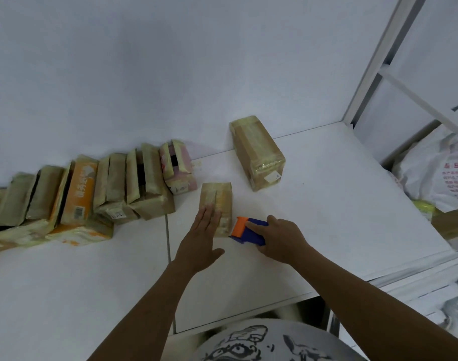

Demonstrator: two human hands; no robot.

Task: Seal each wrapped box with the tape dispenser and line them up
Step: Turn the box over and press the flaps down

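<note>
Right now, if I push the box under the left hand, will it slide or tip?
Likely slides, not tips: the box lies flat on the smooth table. Its glossy tape wrap looks slippery, so the flat left hand may skid.

Head-worn wide camera; looks forward and down, close above the white table (340, 217).

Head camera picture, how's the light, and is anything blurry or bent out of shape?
Head view: soft, even light, faint shadows, no glare on the table; wide-angle distortion bows the row of boxes and leans the shelf frame; the whole view is slightly soft, most at the left hand on the small box.
</note>
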